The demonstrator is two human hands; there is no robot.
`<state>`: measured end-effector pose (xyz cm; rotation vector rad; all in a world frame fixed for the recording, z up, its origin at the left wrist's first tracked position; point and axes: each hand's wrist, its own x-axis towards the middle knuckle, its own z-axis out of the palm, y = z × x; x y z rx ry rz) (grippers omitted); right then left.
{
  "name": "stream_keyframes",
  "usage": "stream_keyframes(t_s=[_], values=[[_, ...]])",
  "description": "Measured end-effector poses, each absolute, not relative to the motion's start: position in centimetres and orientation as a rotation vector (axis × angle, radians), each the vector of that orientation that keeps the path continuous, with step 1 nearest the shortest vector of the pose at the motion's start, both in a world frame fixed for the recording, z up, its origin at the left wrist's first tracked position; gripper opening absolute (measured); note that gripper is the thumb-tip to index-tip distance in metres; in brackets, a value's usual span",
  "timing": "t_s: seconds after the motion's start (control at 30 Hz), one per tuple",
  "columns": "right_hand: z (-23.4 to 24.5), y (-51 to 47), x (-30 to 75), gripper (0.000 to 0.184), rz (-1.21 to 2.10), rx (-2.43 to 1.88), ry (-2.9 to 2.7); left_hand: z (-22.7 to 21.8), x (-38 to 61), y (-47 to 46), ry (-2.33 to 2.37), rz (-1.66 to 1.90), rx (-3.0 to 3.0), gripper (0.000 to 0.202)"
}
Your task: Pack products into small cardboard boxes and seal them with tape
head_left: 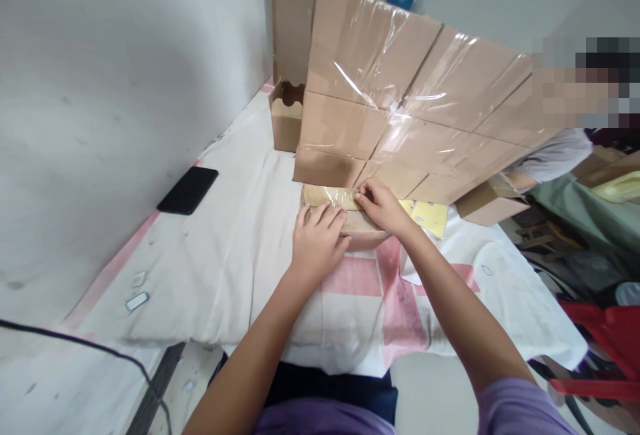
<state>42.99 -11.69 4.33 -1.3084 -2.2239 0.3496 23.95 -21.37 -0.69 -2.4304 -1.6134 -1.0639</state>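
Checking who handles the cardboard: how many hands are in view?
2. The left hand lies flat on the taped brown piece; the right hand pinches its far edge, beside the left. A co-worker's sleeve shows far right; their hands may be hidden behind the cardboard sheets.

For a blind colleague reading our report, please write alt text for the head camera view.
On a cloth-covered table, the left hand lies flat on a low tan object under clear film, and the right hand pinches that film at its far edge. A large taped cardboard sheet leans behind; a black tablet lies at left.
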Motion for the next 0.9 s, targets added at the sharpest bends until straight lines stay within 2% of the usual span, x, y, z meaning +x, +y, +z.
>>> stream_keyframes(t_s=[0.13, 0.3, 0.33, 0.47, 0.53, 0.6, 0.7, 0.8, 0.9], values=[[4.7, -12.8, 44.5, 0.009, 0.284, -1.243, -2.217, -0.1, 23.8, -21.6, -1.611, -1.033, -2.450, 0.039], [3.7, -15.2, 46.2, 0.015, 0.214, -1.220, -2.226, 2.8, 24.9, -21.3, -1.710, -0.822, -2.501, 0.060], [3.4, -15.5, 46.3, 0.015, 0.205, -1.219, -2.202, 3.3, 25.2, -21.1, -1.699, -0.771, -2.515, 0.059], [2.3, -16.0, 46.0, 0.014, 0.179, -1.223, -2.043, 4.0, 26.4, -20.5, -1.567, -0.673, -2.561, 0.030], [1.7, -16.0, 45.9, 0.015, 0.208, -1.222, -1.915, 3.7, 26.5, -20.5, -1.551, -0.702, -2.563, 0.026], [0.8, -16.0, 46.2, 0.030, 0.335, -1.186, -1.783, 3.2, 26.5, -20.6, -1.540, -0.754, -2.586, 0.025], [-0.9, -16.5, 47.1, 0.067, 0.710, -1.018, -1.664, 2.5, 26.1, -20.7, -1.495, -0.824, -2.627, 0.027], [-2.2, -17.3, 47.8, 0.083, 0.969, -0.959, -1.602, 1.7, 25.5, -20.7, -1.423, -0.885, -2.625, 0.027], [-2.3, -18.2, 48.0, 0.096, 1.026, -1.037, -1.654, 0.9, 24.4, -20.8, -1.334, -0.974, -2.599, 0.028]])
